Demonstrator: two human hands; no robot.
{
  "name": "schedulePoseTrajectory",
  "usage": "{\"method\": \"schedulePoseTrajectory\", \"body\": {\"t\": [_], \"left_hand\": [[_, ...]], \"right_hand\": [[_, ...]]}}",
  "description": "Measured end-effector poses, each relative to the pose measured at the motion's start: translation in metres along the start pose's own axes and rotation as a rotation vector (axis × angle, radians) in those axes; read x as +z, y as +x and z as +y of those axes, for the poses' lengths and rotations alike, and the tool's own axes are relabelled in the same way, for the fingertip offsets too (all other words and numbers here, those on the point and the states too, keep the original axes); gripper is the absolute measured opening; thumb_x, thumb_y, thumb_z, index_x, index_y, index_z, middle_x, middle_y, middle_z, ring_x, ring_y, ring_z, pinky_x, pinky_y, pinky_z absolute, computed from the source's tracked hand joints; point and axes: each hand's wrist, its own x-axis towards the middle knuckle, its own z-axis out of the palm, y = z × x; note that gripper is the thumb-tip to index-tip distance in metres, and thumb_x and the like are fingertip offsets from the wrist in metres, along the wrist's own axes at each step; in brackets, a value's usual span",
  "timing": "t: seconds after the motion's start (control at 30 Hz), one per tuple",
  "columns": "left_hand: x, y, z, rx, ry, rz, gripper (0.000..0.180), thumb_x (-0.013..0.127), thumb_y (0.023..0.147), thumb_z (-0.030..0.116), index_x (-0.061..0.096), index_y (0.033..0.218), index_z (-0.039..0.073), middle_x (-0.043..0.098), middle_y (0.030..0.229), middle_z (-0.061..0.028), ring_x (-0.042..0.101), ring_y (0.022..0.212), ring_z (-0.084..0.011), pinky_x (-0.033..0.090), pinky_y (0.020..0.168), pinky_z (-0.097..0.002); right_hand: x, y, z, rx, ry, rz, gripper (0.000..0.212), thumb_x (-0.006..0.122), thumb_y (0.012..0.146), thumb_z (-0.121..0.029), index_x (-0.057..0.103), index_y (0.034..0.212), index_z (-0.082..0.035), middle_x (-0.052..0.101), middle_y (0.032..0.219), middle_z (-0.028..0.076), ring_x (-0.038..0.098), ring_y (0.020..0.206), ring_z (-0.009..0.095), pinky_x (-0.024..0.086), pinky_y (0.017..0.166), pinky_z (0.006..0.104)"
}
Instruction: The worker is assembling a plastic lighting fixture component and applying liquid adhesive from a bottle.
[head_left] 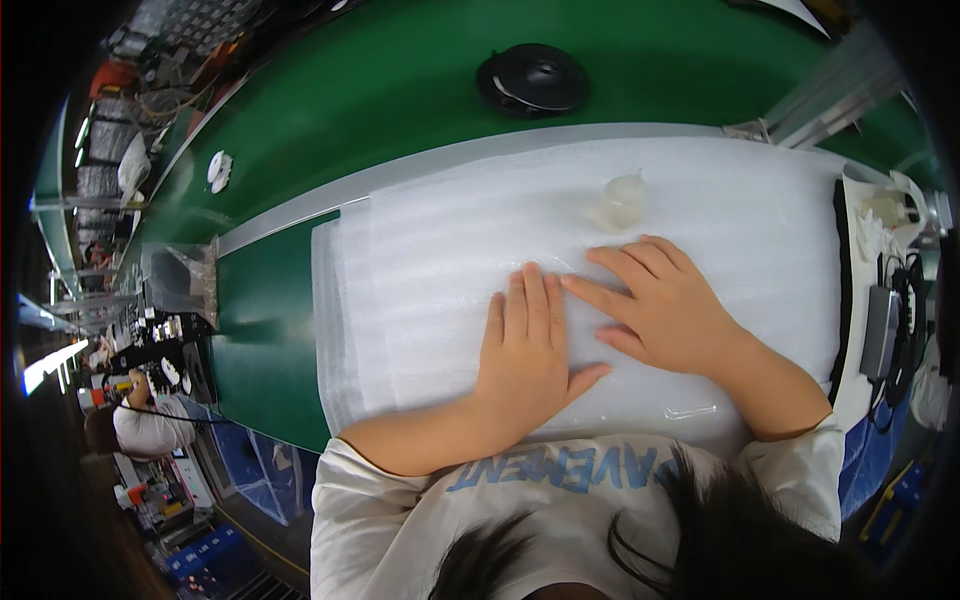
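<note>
White translucent foam sheeting (450, 250) lies in layers over the green bench in front of me. My left hand (528, 350) rests flat on it, palm down, fingers stretched away from me and the thumb apart. Beside it, my right hand (665, 305) also lies palm down on the sheeting, fingers spread and pointing left. Its index fingertip is close to the left hand's fingertips. Neither hand grips anything. Just beyond the right hand stands a small, round, cream-coloured translucent object (623, 203), whose kind I cannot make out.
Past a pale rail, a black oval device (533, 80) and a small white part (219, 172) sit on a green surface (390, 90). At the right are a black power adapter (879, 332) with cables and a clear upright post (835, 85). Another person (150, 425) works far left.
</note>
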Motion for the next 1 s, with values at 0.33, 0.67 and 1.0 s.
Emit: {"method": "schedulePoseTrajectory", "body": {"t": [0.33,0.67,1.0], "left_hand": [[-0.001,0.001,0.003,-0.040,0.057,-0.024,0.096,0.063,0.076,0.060,0.045,0.130,-0.017,0.040,0.136,-0.0379,0.045,0.124,-0.0476,0.041,0.100,-0.0520],[-0.005,-0.013,0.003,-0.049,0.129,-0.104,0.094,0.057,0.082,0.061,0.041,0.133,-0.017,0.035,0.142,-0.0365,0.039,0.132,-0.0446,0.040,0.103,-0.0493],[-0.003,-0.005,0.009,-0.079,-0.005,-0.136,0.099,0.067,0.077,0.056,0.035,0.139,-0.013,0.030,0.146,-0.0358,0.031,0.137,-0.0476,0.033,0.105,-0.0579]], "right_hand": [[-0.004,0.003,-0.006,0.027,-0.059,-0.103,0.063,0.071,0.075,-0.035,0.056,0.134,-0.021,0.052,0.128,0.012,0.050,0.111,0.030,0.038,0.101,0.0502],[0.002,0.008,-0.015,-0.006,-0.075,-0.105,0.061,0.073,0.071,-0.034,0.060,0.130,-0.020,0.051,0.127,0.015,0.050,0.110,0.034,0.039,0.098,0.0511],[-0.005,-0.004,-0.003,0.004,-0.010,-0.074,0.067,0.075,0.071,-0.037,0.056,0.135,-0.025,0.053,0.127,0.015,0.053,0.110,0.032,0.040,0.096,0.0492]]}}
